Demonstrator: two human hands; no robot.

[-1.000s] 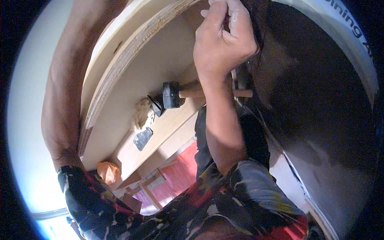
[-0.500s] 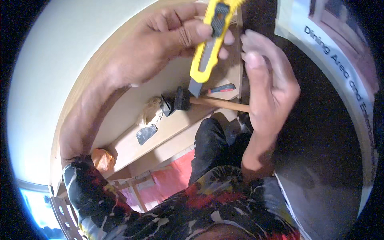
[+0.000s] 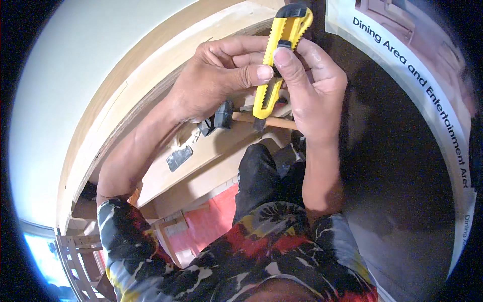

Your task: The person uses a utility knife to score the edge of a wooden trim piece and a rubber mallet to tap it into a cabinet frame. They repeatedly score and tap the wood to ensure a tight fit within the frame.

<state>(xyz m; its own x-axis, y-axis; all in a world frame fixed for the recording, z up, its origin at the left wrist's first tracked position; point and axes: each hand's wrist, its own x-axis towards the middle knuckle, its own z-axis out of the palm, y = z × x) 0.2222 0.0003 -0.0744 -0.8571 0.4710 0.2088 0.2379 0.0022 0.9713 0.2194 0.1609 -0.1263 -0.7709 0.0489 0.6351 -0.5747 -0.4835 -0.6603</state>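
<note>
A yellow utility knife [image 3: 292, 25] is held upright at top centre, blade pointing down. My left hand [image 3: 221, 73] grips it from the left, thumb against its body. My right hand [image 3: 317, 88] closes on it from the right, thumb on the black slider. Behind and below the knife, a black mallet head [image 3: 222, 117] with a wooden handle [image 3: 282, 122] lies on a pale wooden shelf [image 3: 181, 181]. Beside the mallet are dark angular pieces [image 3: 205, 128], crumpled pale material [image 3: 187, 135] and a flat grey plate [image 3: 178, 158], partly in shadow.
A curved plywood edge [image 3: 95, 118] arches along the left beside a white surface [image 3: 40, 131]. A dark panel [image 3: 392, 151] with a printed paper strip [image 3: 337, 15] occupies the right. Red sheeting [image 3: 211, 216] and a wooden slatted frame [image 3: 75, 267] show lower down, behind my body.
The knife has come into view in my left hand, then risen. My right hand has moved left onto it, its thumb now on the slider. My left forearm has moved down and inward.
</note>
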